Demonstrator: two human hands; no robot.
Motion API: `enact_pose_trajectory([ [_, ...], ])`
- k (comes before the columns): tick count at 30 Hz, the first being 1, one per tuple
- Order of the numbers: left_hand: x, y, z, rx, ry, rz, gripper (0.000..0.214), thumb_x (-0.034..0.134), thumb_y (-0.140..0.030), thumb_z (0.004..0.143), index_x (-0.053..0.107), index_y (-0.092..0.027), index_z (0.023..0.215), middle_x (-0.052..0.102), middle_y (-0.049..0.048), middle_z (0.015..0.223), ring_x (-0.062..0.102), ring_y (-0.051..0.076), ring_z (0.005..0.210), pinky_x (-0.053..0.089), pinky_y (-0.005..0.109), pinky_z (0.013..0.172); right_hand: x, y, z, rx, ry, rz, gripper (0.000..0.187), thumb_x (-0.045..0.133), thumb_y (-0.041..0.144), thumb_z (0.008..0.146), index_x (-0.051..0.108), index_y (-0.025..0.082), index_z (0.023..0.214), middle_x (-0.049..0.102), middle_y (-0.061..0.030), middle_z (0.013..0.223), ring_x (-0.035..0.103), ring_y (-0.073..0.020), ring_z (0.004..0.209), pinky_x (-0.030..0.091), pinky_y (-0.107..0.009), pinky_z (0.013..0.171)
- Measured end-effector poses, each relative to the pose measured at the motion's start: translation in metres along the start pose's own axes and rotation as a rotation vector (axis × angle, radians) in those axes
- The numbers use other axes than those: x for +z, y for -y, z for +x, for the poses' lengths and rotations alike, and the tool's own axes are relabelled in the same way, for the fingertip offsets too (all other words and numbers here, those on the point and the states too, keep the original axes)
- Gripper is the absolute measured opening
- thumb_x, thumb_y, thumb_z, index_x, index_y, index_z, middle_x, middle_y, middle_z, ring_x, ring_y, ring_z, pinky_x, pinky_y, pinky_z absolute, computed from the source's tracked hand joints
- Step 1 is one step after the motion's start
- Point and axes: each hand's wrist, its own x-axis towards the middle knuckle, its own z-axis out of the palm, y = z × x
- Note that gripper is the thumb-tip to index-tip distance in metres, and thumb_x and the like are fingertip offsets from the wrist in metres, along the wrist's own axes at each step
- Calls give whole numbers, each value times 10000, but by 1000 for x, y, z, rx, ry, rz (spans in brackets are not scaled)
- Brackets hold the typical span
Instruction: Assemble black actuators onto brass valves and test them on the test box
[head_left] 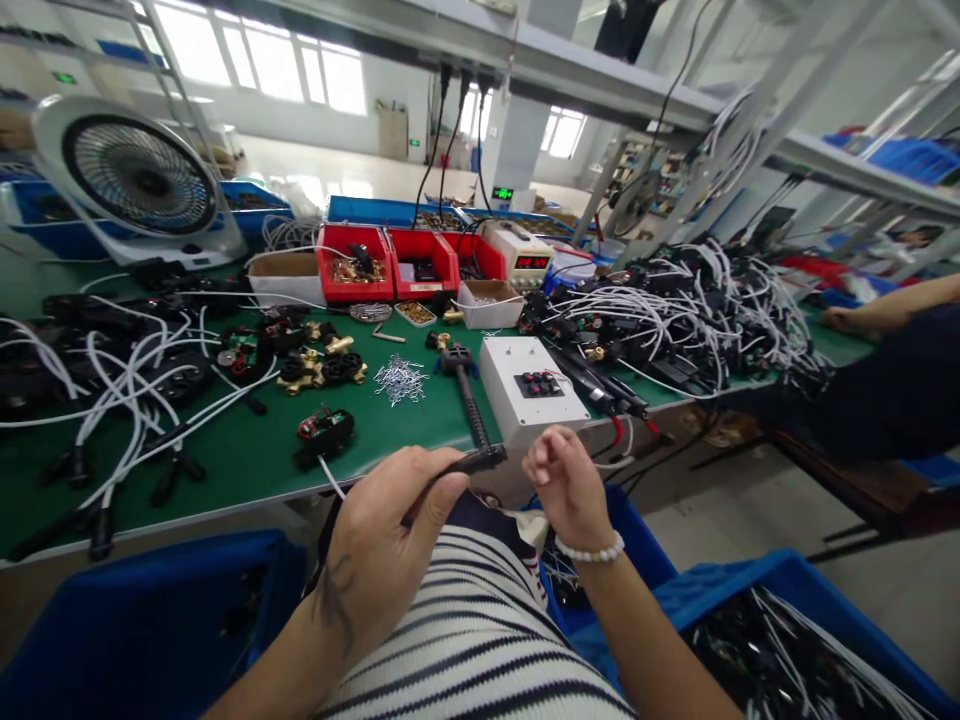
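Both hands near; left hand (390,540) fingers wrap the black tool handle (474,462)

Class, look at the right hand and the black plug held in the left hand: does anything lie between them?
Nothing visible does. The right hand hovers just beside the tip of the black plug gripped by the left hand, with open air between.

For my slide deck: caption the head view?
Left hand holds a black plug; right hand pinched beside it, above the green bench.
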Motion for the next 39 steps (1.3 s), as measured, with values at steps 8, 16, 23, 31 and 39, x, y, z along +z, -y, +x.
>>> enact_pose_trajectory([
  [8,0,4,0,-2,-26,51,121,524,-156,942,640,-149,977,607,-57,736,511,20,587,394,78,574,-30,-54,4,461,-64,11,432,793,350,616,589,79,884,569,-52,753,478,-77,572,400,-218,548],
  [16,2,6,-4,-25,-12,84,160,514,-262,962,653,-187,985,652,-64,773,578,25,614,425,76,562,-119,-78,33,214,-692,-308,201,537,205,906,476,123,1078,478,12,777,422,-61,585,361,-176,542],
  [23,3,6,-6,-110,4,41,142,501,-271,967,621,-196,985,606,-91,683,566,9,563,418,66,547,-120,-97,63,325,-319,-533,146,647,156,853,613,74,969,522,22,667,426,-55,531,350,-176,512],
  [31,2,3,0,-55,-11,-31,207,468,-164,964,653,-127,879,594,-42,671,524,28,561,397,95,552,-101,-129,26,454,-186,-531,301,653,364,856,603,79,772,524,-1,561,492,-84,492,419,-218,517],
  [39,4,5,-3,-63,3,-112,133,519,-152,948,652,-150,941,616,-52,713,529,18,586,409,85,591,-36,-3,-18,-184,-250,-254,542,801,532,661,505,157,917,646,-82,1064,636,-107,704,548,-284,748],
])
